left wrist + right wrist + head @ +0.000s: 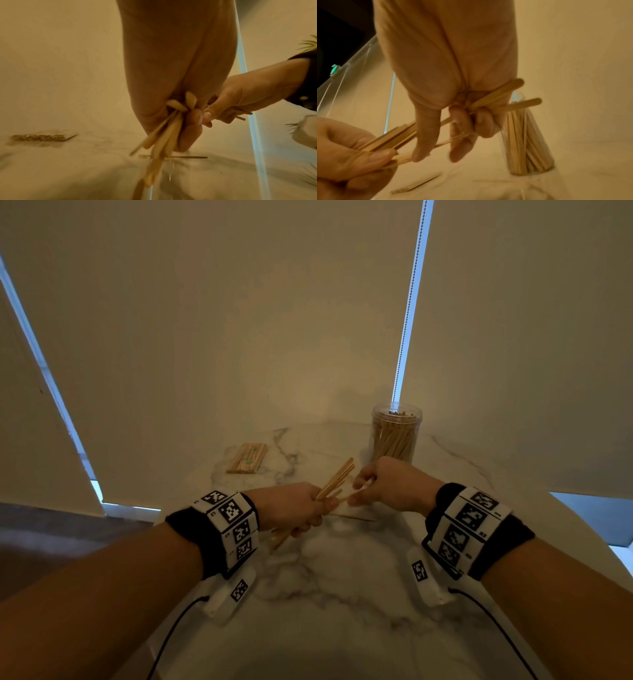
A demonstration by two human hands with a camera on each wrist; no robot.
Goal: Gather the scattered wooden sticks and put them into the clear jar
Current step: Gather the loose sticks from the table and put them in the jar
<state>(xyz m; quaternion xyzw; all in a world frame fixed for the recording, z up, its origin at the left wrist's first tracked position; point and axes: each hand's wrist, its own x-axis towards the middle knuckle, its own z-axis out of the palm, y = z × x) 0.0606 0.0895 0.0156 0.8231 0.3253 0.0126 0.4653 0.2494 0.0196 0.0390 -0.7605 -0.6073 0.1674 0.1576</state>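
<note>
- One clear jar (395, 433), upright on the table (342, 577), packed with wooden sticks too many and too close to count.
- One flat packet of sticks (247, 458) lying on the table, well left of the jar; its count cannot be told.
- Two hands: the left hand (291, 508) grips one bundle of sticks (337, 477), several pieces, the exact number blurred; the right hand (387, 482) holds at least two sticks (513, 97) in its fingers (481, 119).
- At least one loose stick (352, 518) lying on the table just below the hands.
- Two marker-covered wristbands (229, 529), one on each wrist.
</note>
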